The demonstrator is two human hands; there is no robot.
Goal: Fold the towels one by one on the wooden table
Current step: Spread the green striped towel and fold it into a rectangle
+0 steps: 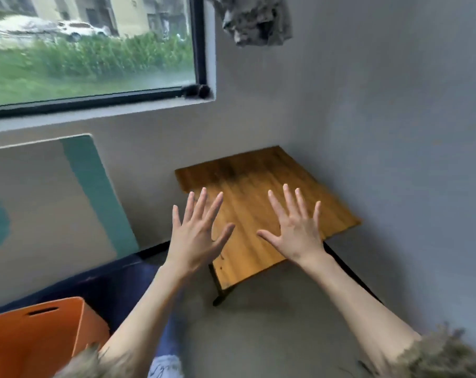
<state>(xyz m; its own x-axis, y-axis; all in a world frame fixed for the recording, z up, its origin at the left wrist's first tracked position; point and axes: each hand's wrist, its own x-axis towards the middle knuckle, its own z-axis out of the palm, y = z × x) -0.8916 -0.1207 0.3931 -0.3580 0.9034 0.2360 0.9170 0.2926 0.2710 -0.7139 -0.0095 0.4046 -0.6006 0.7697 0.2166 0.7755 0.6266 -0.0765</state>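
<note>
A small wooden table (261, 173) stands in the corner of the room, its top bare. My left hand (197, 233) and my right hand (296, 230) are both held up in front of me above the table's near edge, backs toward me, fingers spread wide, holding nothing. A crumpled grey cloth (255, 20), perhaps a towel, hangs high on the wall above the table. The whole view is tilted and blurred.
An orange bin (40, 339) with a slot handle sits at the lower left. A beige and teal board (51, 197) leans on the wall under a window (89, 50). Grey floor (272, 323) lies in front of the table.
</note>
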